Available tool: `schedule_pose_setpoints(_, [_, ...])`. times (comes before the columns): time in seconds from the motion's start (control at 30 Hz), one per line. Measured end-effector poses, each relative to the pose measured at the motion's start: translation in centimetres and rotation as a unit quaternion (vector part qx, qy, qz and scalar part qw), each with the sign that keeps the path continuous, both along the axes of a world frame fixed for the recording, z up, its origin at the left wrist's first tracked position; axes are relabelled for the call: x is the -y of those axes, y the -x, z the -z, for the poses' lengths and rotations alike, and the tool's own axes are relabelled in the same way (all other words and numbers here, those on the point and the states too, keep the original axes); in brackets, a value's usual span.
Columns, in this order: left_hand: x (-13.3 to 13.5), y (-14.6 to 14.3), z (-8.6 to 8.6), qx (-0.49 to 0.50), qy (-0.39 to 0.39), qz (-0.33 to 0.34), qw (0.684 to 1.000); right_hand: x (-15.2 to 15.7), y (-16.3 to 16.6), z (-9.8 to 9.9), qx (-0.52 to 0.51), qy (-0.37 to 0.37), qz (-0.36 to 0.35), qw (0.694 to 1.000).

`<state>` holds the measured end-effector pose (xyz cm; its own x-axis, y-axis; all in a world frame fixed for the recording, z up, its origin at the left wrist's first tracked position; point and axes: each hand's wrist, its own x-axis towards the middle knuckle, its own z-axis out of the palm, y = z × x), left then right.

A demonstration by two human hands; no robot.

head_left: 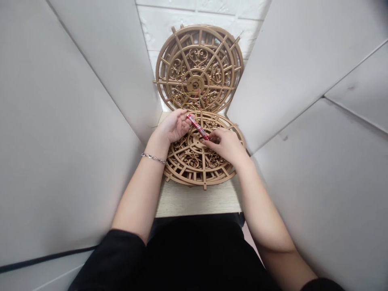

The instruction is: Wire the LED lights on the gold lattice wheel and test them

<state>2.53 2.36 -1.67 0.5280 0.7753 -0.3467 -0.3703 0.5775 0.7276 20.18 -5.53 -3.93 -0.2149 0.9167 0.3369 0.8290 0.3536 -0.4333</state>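
A slim red tube (197,127) with white print slants between my two hands, above the middle of a round gold-coloured openwork panel (204,176). My left hand (178,126) is turned palm up, its fingers curled at the tube's upper end. At the lower end, my right hand (223,144) pinches the tube between thumb and fingers. The panel lies on other similar ones, with scrollwork and spokes inside its rings. Thin yellow and red wires (194,104) run near the left fingertips.
More gold panels (198,30) lean upright against the white brick-patterned wall (169,18) behind. A pale wooden tabletop (197,202) carries the flat stack. Tall grey-white panels (91,113) close in on the left, with another white panel (287,72) on the right.
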Motion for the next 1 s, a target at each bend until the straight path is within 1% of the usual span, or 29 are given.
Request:
schedule_pose_setpoints(0.1, [0.1, -0.1, -0.1, 0.002, -0.006, -0.003, 1.000, -0.2, 0.2, 0.2, 0.001, 0.000, 0.019, 1.000])
schedule_pose_setpoints(0.2, [0.1, -0.1, -0.1, -0.020, -0.016, -0.013, 1.000, -0.2, 0.3, 0.1, -0.002, 0.000, 0.037, 0.999])
schedule_pose_setpoints(0.33, [-0.1, -0.2, 0.2, -0.040, -0.030, -0.013, 0.999, 0.1, 0.4, -0.2, -0.031, 0.003, 0.068, 0.997])
schedule_pose_setpoints(0.43, [0.0, -0.4, 0.5, -0.046, -0.070, -0.014, 0.996, 0.3, 0.5, -0.3, -0.050, -0.001, 0.082, 0.995])
schedule_pose_setpoints(0.57, [0.3, -0.6, 0.8, -0.057, -0.140, -0.035, 0.988, 0.4, 0.5, -0.3, -0.048, -0.006, 0.090, 0.995])
schedule_pose_setpoints(0.7, [0.5, -0.4, 1.0, -0.061, -0.201, -0.022, 0.977, 0.3, 0.4, -0.3, -0.047, -0.004, 0.089, 0.995])
schedule_pose_setpoints(0.8, [0.5, -0.3, 1.2, -0.070, -0.220, -0.014, 0.973, 0.2, 0.3, -0.2, -0.051, 0.002, 0.084, 0.995])
schedule_pose_setpoints(1.0, [0.2, -0.1, 1.5, -0.094, -0.252, -0.031, 0.963, 0.2, 0.2, -0.1, -0.054, 0.010, 0.081, 0.995])
